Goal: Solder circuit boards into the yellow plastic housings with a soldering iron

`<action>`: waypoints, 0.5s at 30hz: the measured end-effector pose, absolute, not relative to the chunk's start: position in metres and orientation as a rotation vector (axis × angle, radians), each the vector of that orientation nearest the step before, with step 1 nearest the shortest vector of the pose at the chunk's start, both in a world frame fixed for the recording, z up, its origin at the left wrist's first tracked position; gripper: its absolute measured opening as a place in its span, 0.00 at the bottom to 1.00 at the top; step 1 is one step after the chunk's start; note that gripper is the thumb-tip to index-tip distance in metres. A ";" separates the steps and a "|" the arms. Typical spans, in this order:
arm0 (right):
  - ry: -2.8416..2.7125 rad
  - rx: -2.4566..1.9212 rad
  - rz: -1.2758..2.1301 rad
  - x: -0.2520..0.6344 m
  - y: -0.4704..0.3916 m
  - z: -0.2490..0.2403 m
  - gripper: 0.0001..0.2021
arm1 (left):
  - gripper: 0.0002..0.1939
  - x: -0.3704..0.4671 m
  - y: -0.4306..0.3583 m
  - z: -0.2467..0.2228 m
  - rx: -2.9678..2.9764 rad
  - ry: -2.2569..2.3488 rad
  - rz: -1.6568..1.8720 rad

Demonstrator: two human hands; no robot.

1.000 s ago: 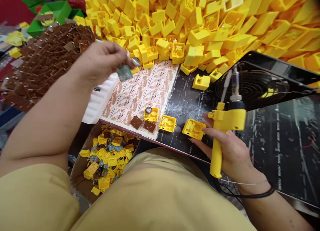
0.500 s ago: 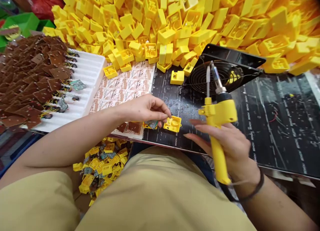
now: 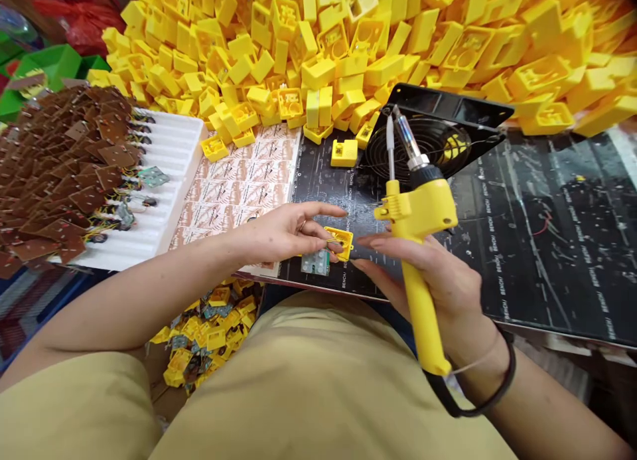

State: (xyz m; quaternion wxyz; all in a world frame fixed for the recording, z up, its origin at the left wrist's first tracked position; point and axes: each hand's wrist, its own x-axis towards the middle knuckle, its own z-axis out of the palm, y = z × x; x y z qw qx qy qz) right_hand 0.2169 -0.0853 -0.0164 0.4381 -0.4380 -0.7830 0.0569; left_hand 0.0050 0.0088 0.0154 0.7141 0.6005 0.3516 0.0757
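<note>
My right hand [image 3: 442, 274] is wrapped round the handle of a yellow soldering gun [image 3: 421, 211], its metal tip and feed tube pointing up and away from me. The thumb and a finger of that hand reach toward a small open yellow casing [image 3: 343, 239] on the black bench. My left hand [image 3: 283, 234] is beside the casing, index finger stretched out, thumb and other fingers pinched at thin wires [image 3: 332, 242]. Just below these fingers is a small grey-green circuit board [image 3: 316, 262]; part of the casing is hidden behind the hand.
Yellow casings [image 3: 318, 68] are heaped across the back. A black fan [image 3: 428, 141] lies behind the soldering gun. Brown circuit boards [image 3: 64, 174] are piled on a white ribbed foam tray [image 3: 174, 154] at left. Below the bench edge sit more yellow casings with boards [image 3: 209, 334].
My left index finger has straightened, and the circuit board now shows below that hand. My right hand has moved slightly left with the soldering gun, its fingers closer to the casing.
</note>
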 end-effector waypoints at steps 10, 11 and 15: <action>-1.904 -1.091 0.072 0.192 -0.070 -0.013 0.16 | 0.08 0.008 0.005 0.021 1.521 0.829 0.176; -1.888 -1.088 0.091 0.192 -0.069 -0.012 0.17 | 0.07 0.007 0.005 0.022 1.557 0.821 0.164; -1.869 -1.072 0.153 0.190 -0.066 -0.011 0.19 | 0.08 0.002 0.008 0.024 1.649 0.828 0.125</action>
